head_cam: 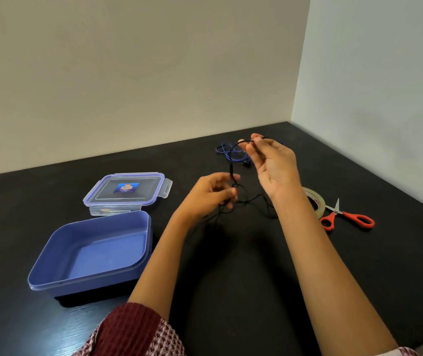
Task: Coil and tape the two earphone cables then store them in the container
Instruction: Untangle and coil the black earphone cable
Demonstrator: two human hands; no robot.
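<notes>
A thin black earphone cable (231, 160) hangs in a loop between my two hands above the dark table (231, 265). My right hand (273, 163) is raised and pinches the cable's upper end between thumb and fingertips. My left hand (211, 194), lower and blurred, holds the tangled lower part with curled fingers. Loose strands trail onto the table under both hands. The blue earphone cable (227, 150) lies in a loose heap on the table behind my right hand. The open blue container (51, 260) sits at the left, nothing in it.
The container's clear lid (128, 190) rests behind the blue container. A roll of clear tape (315, 201) lies right of my right forearm, with red-handled scissors (346, 217) beside it. Walls meet at the table's far right corner.
</notes>
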